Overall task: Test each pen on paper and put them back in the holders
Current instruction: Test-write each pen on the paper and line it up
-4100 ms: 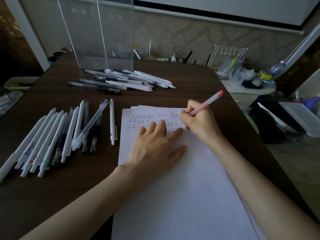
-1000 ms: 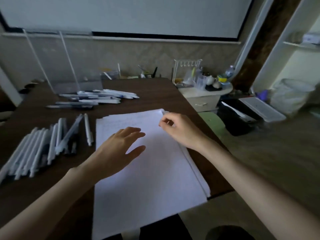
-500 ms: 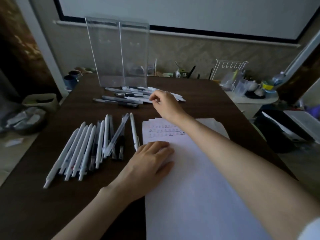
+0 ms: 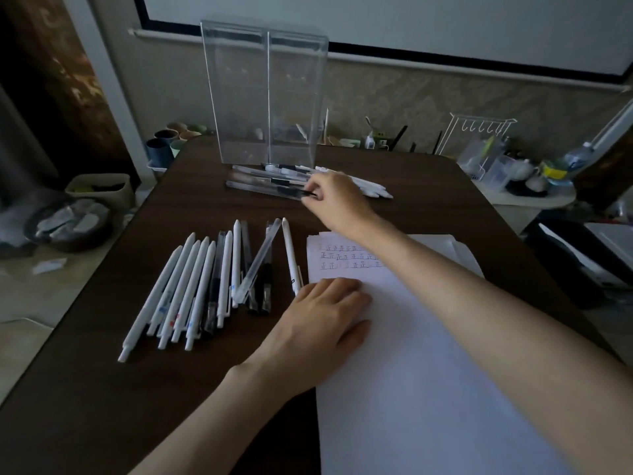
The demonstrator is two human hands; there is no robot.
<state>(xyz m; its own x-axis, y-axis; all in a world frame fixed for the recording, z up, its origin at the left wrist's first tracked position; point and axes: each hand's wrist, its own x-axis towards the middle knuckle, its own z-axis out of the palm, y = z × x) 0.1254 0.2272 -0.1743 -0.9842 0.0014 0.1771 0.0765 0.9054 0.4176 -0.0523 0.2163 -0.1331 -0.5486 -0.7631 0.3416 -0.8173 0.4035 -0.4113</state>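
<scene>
The dark wooden table [image 4: 102, 389] carried paper [image 4: 428, 389] at five o'clock, with three rows of marks at its top. The left hand [image 4: 322, 320] lay flat on its left edge, fingers loosely together. At twelve, before the clear holders [image 4: 265, 94], the right hand [image 4: 334, 197] pinched the tip of a clear pen [image 4: 267, 189] in the far pile [image 4: 371, 190]. More pens [image 4: 212, 286] lay fanned at nine, and a wire rack [image 4: 479, 132] stood at two.

The left hand [image 4: 322, 323] lay flat, palm down, fingers straight and close together. The right arm stretched forward, and the right hand [image 4: 337, 197] was curled, fingertips pinching the end of a clear pen [image 4: 263, 189].
</scene>
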